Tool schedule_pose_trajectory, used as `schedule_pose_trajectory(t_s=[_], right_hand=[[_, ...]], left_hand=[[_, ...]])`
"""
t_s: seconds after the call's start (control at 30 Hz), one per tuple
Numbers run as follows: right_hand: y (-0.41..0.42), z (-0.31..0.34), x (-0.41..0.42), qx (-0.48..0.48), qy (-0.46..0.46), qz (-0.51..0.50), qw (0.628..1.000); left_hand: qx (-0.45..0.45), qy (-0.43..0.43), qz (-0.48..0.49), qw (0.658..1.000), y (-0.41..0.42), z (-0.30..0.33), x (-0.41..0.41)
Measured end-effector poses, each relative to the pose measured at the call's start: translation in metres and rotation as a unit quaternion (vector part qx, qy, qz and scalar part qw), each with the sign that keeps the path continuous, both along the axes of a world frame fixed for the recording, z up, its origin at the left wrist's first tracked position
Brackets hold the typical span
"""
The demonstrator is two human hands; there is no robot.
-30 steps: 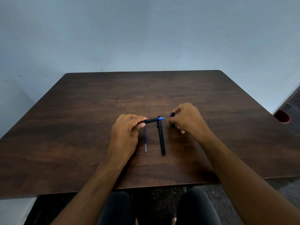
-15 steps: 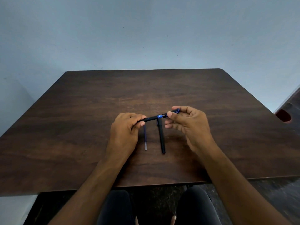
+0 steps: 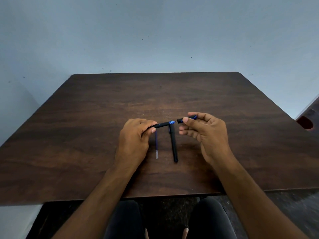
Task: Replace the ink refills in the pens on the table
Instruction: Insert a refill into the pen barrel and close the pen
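Observation:
My left hand (image 3: 133,137) grips a black pen (image 3: 163,125) level above the table, its blue tip pointing right. My right hand (image 3: 203,133) pinches the pen's black cap (image 3: 180,120) between thumb and fingers. The cap's open end faces the tip with a small gap between them. A second black pen (image 3: 174,145) lies on the dark wooden table (image 3: 172,94) below, pointing toward me. Left of that pen lies a thin ink refill (image 3: 156,149), blue with a clear near end, partly hidden by my left hand.
The table's near edge runs just above my knees (image 3: 165,219). A pale blue wall (image 3: 155,31) stands behind the far edge. At the far right a dark piece of furniture with a red hole (image 3: 305,122) stands beside the table.
My right hand turned palm-up and lifted the cap from the table to the pen tip, touched it, then drew back slightly right. My left hand and the lying pen and refill stayed put.

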State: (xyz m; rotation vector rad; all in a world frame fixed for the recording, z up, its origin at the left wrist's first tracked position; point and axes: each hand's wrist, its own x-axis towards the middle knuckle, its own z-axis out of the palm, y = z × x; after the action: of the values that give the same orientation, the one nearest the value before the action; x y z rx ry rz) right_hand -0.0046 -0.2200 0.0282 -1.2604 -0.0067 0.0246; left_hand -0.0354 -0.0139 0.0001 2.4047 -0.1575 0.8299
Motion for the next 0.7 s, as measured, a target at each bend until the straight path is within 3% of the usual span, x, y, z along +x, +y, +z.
schedule_pose_trajectory(t_s=[0.5, 0.7], right_hand=[[0.019, -0.010, 0.001, -0.080, -0.050, 0.000, 0.996], [0.023, -0.010, -0.001, -0.042, -0.054, -0.037, 0.997]], left_hand=[[-0.016, -0.024, 0.002, 1.000, 0.000, 0.000, 0.001], [-0.037, -0.020, -0.002, 0.999, 0.000, 0.000, 0.000]])
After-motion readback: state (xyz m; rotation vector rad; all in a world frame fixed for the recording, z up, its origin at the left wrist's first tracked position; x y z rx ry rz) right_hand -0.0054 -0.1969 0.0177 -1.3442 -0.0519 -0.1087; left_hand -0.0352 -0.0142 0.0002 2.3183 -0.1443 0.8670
